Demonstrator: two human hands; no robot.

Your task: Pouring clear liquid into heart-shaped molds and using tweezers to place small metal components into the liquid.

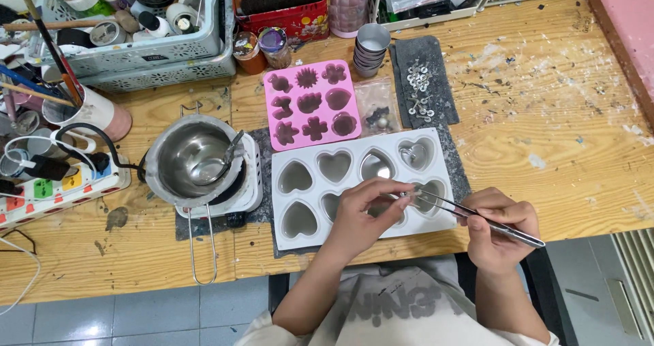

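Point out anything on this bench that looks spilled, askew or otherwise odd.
The wooden table is flecked with pale dried drips and stains, thickest at its right end. The pink flower mould sits slightly askew to the white heart mould. Small metal rings lie scattered loose on the dark mat. Nothing looks freshly spilled or broken.

White heart mould [354,156], pink flower mould [272,114], silvery tweezers [477,216], perhaps grey felt mat [426,50]

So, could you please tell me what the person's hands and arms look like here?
Both forearms are bare to the elbow, without gloves, rings, watch or bracelet visible. The left hand and right hand have short, unpainted nails. Pale cream sleeves show at the bottom edge.
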